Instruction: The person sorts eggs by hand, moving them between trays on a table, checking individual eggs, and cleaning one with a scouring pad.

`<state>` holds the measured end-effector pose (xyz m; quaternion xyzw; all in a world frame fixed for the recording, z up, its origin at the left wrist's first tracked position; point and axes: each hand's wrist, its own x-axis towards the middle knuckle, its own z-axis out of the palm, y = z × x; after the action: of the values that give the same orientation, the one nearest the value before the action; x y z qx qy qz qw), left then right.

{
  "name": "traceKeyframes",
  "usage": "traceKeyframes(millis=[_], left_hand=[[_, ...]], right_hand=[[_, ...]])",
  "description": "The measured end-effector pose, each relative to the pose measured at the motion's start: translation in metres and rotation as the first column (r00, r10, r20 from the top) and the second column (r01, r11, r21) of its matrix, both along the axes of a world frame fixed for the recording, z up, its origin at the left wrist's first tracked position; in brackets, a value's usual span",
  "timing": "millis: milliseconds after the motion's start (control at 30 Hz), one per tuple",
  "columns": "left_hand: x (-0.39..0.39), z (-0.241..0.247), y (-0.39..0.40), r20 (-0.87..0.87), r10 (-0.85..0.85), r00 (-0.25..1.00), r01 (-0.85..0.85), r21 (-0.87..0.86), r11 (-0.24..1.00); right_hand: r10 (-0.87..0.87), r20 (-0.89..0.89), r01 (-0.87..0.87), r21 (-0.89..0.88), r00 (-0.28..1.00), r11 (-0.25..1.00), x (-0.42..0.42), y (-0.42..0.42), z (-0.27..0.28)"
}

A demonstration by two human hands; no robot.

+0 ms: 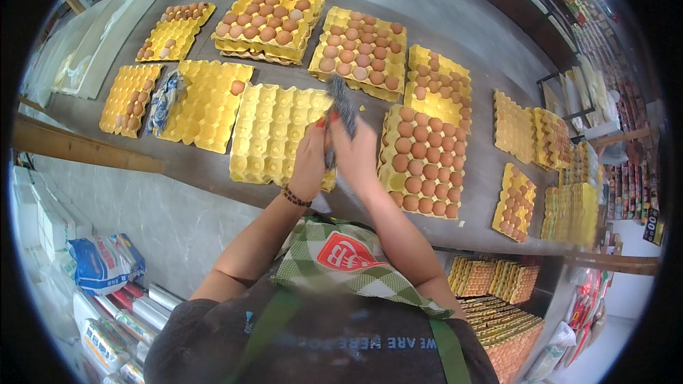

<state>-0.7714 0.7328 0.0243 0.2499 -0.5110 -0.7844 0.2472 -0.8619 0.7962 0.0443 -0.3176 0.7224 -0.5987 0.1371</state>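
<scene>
Held together over the table, my left hand point(309, 157) and my right hand point(353, 152) close around a dark grey cloth point(344, 101), which is blurred. Whether an egg sits between my palms I cannot tell. Just below and left of them lies a yellow egg tray point(261, 138) with no eggs in its visible cups. To the right, a tray of brown eggs point(427, 160) is nearly full, with a bare cup near its left edge. Farther left, another yellow tray point(200, 106) has a single brown egg point(237, 87) at its upper right corner.
A blue-and-white patterned cloth point(166, 101) lies between two left trays. Beyond my hands stand stacked egg trays point(267, 16) and another egg-filled tray point(358, 50). More trays point(515, 202) and a tray stack point(570, 213) are at right. A wooden edge beam point(90, 141) borders the left.
</scene>
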Motion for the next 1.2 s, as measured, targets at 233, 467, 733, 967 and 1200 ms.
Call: traceKeyframes(millis=[233, 467, 733, 967, 1200], left_hand=[[0.004, 0.023, -0.017, -0.226, -0.077, 0.971, 0.154, 0.343, 0.927], [-0.005, -0.005, 0.004, -0.157, 0.047, 0.986, 0.042, 0.519, 0.854], [0.009, -0.003, -0.008, -0.235, -0.149, 0.961, 0.259, 0.558, 0.788], [0.012, -0.029, -0.005, -0.334, -0.074, 0.94, 0.291, 0.663, 0.689], [0.011, 0.001, 0.008, -0.177, 0.013, 0.984, 0.066, 0.436, 0.897]], right_hand=[[0.045, 0.482, 0.084, -0.242, 0.875, 0.967, -0.037, 0.022, 0.038], [0.09, -0.187, -0.099, -0.039, 0.978, 0.994, 0.022, 0.023, 0.023], [0.153, 0.385, -0.092, -0.172, 0.91, 0.981, 0.006, 0.037, 0.035], [0.163, 0.077, -0.172, 0.141, 0.984, 0.975, 0.025, 0.032, 0.009], [0.056, -0.265, -0.056, 0.008, 0.963, 0.998, 0.031, 0.03, 0.0]])
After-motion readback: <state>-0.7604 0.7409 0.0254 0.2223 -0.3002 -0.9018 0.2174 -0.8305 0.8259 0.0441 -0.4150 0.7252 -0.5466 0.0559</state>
